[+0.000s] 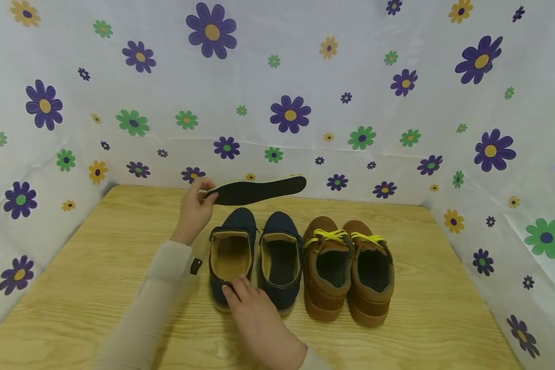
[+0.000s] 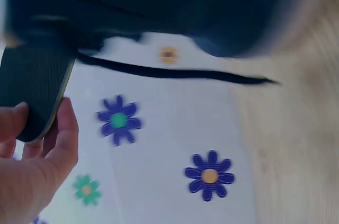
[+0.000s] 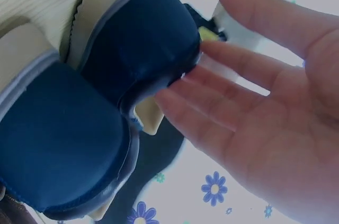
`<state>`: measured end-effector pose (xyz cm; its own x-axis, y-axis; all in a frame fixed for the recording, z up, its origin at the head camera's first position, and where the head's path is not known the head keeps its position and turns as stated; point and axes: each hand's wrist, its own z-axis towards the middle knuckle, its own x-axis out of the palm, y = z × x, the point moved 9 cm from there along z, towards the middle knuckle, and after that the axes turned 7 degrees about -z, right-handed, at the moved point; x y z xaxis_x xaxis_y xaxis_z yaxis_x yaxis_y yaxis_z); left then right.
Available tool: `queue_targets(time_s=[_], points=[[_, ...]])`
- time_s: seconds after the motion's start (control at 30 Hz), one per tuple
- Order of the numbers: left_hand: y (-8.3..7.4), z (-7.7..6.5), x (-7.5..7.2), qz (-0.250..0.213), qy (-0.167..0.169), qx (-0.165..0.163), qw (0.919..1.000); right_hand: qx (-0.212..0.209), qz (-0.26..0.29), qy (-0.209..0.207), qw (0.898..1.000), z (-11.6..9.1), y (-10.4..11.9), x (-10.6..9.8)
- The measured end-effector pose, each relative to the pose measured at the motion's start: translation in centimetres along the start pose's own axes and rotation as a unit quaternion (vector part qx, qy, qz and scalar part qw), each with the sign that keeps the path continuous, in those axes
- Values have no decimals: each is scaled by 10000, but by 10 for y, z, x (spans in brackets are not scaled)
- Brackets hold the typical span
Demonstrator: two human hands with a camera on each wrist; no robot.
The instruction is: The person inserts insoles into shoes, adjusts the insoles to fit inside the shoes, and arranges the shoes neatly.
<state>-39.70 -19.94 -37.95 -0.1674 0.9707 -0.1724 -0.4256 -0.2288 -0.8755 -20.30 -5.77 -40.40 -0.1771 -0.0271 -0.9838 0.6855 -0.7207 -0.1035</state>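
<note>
My left hand (image 1: pixel 195 213) pinches one end of a black insole (image 1: pixel 259 191) with a thin yellowish edge, thumb on the dark face. It is raised behind the shoes, its other end pointing right. The left wrist view also shows fingers and thumb on the insole (image 2: pixel 37 86). Below stands the left navy shoe (image 1: pixel 231 252), its tan inside visible. At its heel rim is my right hand (image 1: pixel 261 318), fingertips touching. In the right wrist view those fingers (image 3: pixel 238 65) are extended and spread beside the shoe's heel (image 3: pixel 143 33), curled round nothing.
Beside it stands a second navy shoe (image 1: pixel 279 257), dark inside. Farther right are two brown shoes (image 1: pixel 326 277) with yellow laces (image 1: pixel 370 238). All stand on a wooden tabletop (image 1: pixel 425 308). A white flowered cloth (image 1: pixel 342 169) rises behind and at both sides.
</note>
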Motion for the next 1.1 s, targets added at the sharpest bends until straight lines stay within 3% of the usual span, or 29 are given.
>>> queue_targets(time_s=[0.17,0.47,0.67,0.8,0.9,1.03,1.1], points=[[-23,-14,-7,-844,-129,-165,9962,-108,302,24,9995,0,-7,-3],[-50,-37,-10,-1471,-146,-368,9883,-243,370,-49,9990,0,-7,-2],[-61,-39,-2,-2186,157,-303,9752,-141,1279,464,9906,0,-17,2],[-68,-41,2,-2586,382,-328,9647,-100,2381,649,9690,-1,-33,-4],[-75,-45,5,-2682,537,-356,9612,-7,3280,354,9440,-4,-52,-17],[-83,-50,9,-2852,717,-494,9545,519,4079,-821,9078,-14,-90,-40],[-86,-52,11,-2934,799,-573,9509,892,4363,-1513,8825,-20,-111,-50]])
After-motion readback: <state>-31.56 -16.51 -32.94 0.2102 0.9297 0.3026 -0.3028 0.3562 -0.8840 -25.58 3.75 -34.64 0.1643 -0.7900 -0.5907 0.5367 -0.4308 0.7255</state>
